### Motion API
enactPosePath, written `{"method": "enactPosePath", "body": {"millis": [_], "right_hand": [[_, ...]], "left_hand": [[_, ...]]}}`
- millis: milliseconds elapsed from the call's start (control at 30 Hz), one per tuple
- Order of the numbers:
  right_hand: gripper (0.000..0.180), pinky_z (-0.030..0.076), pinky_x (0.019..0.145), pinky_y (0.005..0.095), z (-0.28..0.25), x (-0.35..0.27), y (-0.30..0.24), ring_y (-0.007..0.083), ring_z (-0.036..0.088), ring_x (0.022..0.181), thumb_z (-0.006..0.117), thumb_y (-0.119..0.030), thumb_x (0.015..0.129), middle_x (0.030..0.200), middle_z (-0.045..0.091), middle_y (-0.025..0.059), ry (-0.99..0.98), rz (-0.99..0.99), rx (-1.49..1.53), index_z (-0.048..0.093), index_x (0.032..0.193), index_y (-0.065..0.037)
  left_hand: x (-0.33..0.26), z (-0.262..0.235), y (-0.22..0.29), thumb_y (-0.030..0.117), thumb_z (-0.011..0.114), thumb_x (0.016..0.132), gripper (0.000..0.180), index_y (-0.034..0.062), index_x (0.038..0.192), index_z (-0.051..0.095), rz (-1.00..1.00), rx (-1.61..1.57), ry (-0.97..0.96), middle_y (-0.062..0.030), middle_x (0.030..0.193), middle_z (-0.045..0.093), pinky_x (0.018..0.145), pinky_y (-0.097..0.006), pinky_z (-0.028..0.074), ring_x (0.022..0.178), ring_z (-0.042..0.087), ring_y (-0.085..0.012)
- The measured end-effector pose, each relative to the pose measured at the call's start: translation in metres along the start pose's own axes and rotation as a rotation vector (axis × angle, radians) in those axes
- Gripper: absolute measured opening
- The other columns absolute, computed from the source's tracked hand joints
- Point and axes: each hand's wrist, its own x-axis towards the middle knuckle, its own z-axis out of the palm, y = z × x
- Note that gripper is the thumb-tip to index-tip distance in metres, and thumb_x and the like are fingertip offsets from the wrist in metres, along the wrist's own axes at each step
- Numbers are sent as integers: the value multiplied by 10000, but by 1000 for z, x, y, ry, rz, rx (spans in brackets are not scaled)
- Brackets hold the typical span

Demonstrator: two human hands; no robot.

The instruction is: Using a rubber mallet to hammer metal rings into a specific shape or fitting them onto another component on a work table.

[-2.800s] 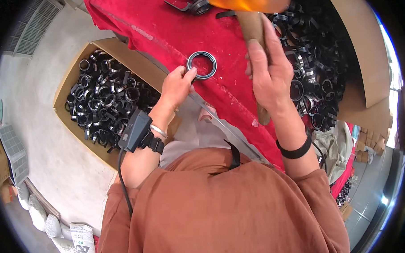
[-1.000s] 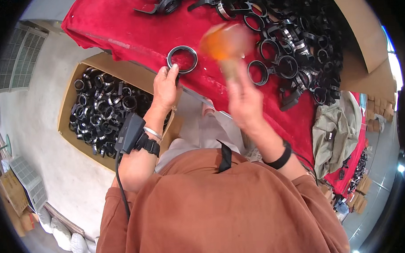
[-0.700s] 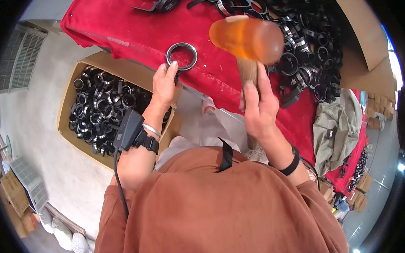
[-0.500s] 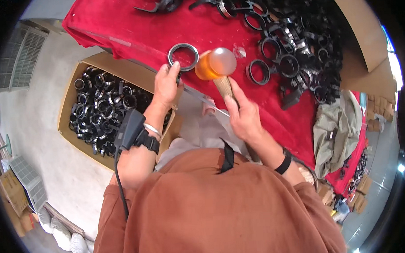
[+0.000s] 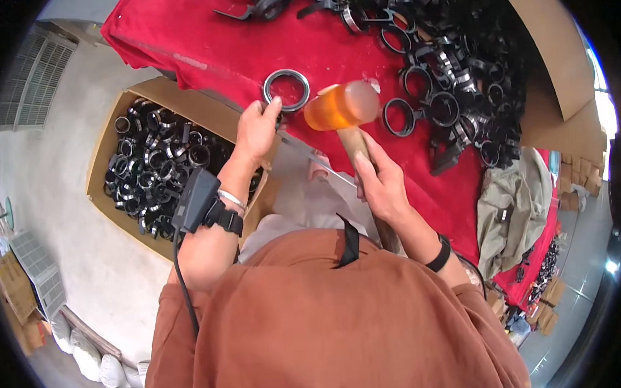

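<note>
Mallet point(image 5: 342, 107) in right hand point(image 5: 384, 184), ring point(image 5: 286, 73) in left hand point(image 5: 256, 132)

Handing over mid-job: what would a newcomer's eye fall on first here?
Likely the amber mallet in the right hand, over the red cloth. Next, the ring the left hand holds at the cloth's near edge. Then the heap of black rings at upper right and the carton of more at left.

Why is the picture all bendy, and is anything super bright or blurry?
In the head view, the wide fisheye lens bends straight edges and blackens the corners; also in the head view, a white spot glares at far right, and the orange mallet head looks slightly blurred.
</note>
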Motion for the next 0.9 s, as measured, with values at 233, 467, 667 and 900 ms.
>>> {"method": "enactPosePath", "body": {"millis": [233,467,667,900], "right_hand": [[304,426,458,223,-12,27,-16,70,504,515,531,-261,950,687,543,17,-19,-43,91,509,1086,10],[368,482,586,334,7,75,-44,220,608,628,559,-314,915,752,620,135,38,-141,-132,542,1048,29],[375,507,708,423,22,87,-53,389,654,815,568,-312,900,851,642,243,138,-338,-117,555,1085,13],[303,507,697,446,36,87,-41,430,623,845,575,-223,896,886,631,251,152,-398,-232,551,1104,-4]], "left_hand": [[16,-4,10,577,527,848,664,-79,833,626,-66,313,260,-278,880,640,833,-415,450,907,620,-357],[11,6,9,515,574,834,558,-22,686,613,-65,263,340,-222,736,642,754,-409,468,774,633,-340],[13,9,6,482,588,833,523,-11,655,591,-68,260,344,-208,656,617,706,-418,474,694,626,-350],[5,17,12,468,570,848,517,-11,653,571,74,467,472,-226,643,598,689,-436,471,690,605,-400]]}}
